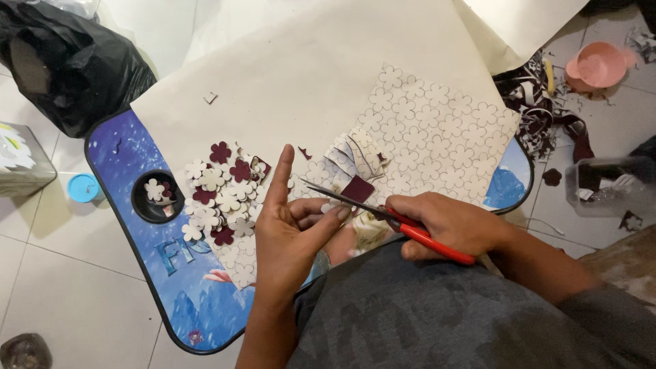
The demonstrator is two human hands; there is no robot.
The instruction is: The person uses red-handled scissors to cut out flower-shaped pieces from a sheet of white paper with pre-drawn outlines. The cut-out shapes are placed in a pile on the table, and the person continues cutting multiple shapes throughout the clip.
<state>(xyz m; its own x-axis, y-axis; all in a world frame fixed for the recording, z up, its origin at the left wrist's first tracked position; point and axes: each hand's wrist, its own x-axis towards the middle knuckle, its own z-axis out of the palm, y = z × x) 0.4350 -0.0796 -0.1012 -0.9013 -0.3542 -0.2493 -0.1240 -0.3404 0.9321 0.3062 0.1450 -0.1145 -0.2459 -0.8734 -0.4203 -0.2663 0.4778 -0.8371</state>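
My right hand (447, 224) grips red-handled scissors (383, 217), blades pointing left. My left hand (290, 229) pinches a small cut piece near the blade tips, index finger raised. A cream sheet printed with flower outlines (437, 140) lies on a blue lap table (119, 160), its near edge cut into strips with a maroon underside (357, 188). Left of my hands sits a pile of cut cream and maroon flowers (219, 195). A few more flowers rest in the table's round cup hole (157, 197).
A large cream paper (307, 61) covers the table's far side. A black plastic bag (68, 68) is at far left, a blue lid (83, 187) on the tiled floor. Scraps (540, 102), a pink bowl (598, 66) and a clear container (605, 184) lie to the right.
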